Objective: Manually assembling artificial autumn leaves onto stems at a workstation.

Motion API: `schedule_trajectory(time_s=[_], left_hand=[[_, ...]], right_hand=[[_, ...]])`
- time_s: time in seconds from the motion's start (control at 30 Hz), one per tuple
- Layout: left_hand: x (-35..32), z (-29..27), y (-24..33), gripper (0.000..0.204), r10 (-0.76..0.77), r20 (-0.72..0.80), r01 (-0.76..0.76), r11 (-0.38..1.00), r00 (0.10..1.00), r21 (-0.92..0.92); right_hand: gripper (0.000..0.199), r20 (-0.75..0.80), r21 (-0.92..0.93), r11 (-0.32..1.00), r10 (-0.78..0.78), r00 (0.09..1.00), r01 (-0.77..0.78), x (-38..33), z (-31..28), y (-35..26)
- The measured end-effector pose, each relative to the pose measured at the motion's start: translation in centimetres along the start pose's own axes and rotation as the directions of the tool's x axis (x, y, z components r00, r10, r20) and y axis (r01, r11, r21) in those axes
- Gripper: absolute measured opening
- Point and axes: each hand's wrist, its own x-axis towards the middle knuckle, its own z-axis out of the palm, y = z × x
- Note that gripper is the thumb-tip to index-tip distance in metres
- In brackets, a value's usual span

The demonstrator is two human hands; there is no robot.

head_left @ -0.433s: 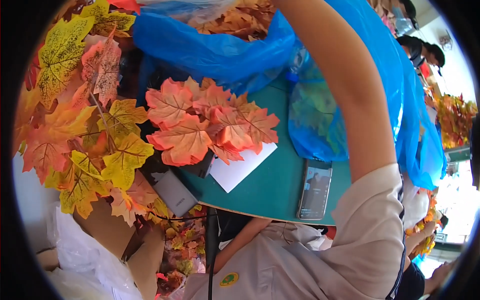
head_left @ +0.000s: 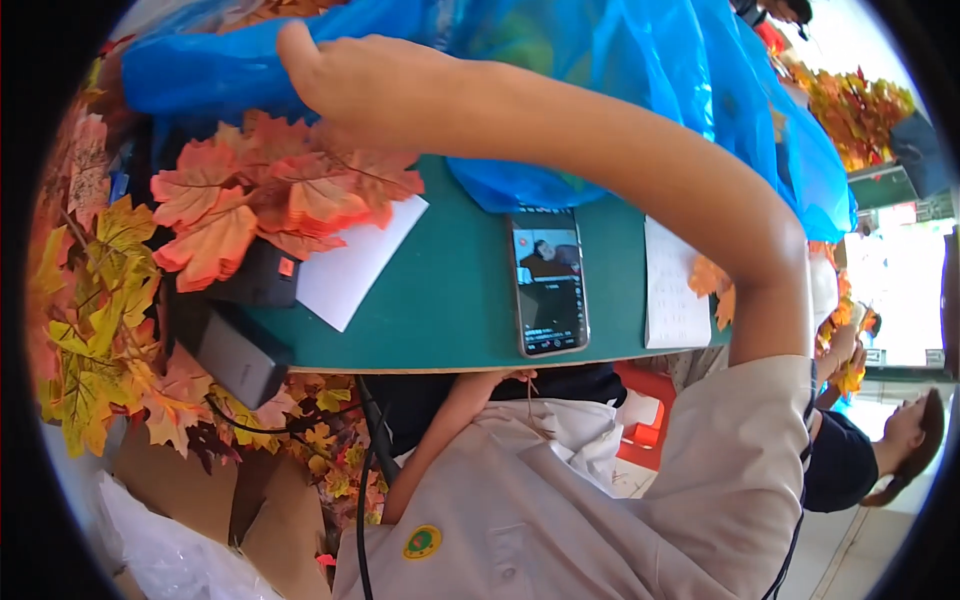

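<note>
My right arm reaches across from the right, and my right hand is above a bunch of salmon-red artificial maple leaves, in front of the blue plastic bag. The fingers of that hand are turned away and blurred, so their grip is hidden. Low at the table's front edge, my left hand is closed near my lap, with a thin brown stem at its fingertips. A white sheet of paper lies partly under the leaves.
A phone with a lit screen lies on the green table. Right of it is a written paper. A grey box-shaped device sits at the left edge, beside yellow leaf sprays. Another person is at the far right.
My right hand has come into view, sweeping left and nearer over the salmon-red leaves. The view has shifted, showing the written paper and my left hand with the stem.
</note>
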Motion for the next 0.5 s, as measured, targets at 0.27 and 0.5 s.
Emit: schedule_trajectory(time_s=[0.27, 0.5], left_hand=[[-0.3, 2.0, 1.6, 0.021, -0.047, -0.058, 0.045, 0.998, 0.997, -0.031], [-0.3, 2.8, 1.9, 0.022, -0.082, -0.006, 0.082, 0.996, 0.997, -0.027]], right_hand=[[0.019, 0.189, 0.042, 0.999, -0.008, 0.982, 0.001, -3.1, 5.1, 2.2], [0.020, 0.457, 0.113, 0.981, 0.092, 0.885, -0.160, -2.8, 3.0, 3.2]])
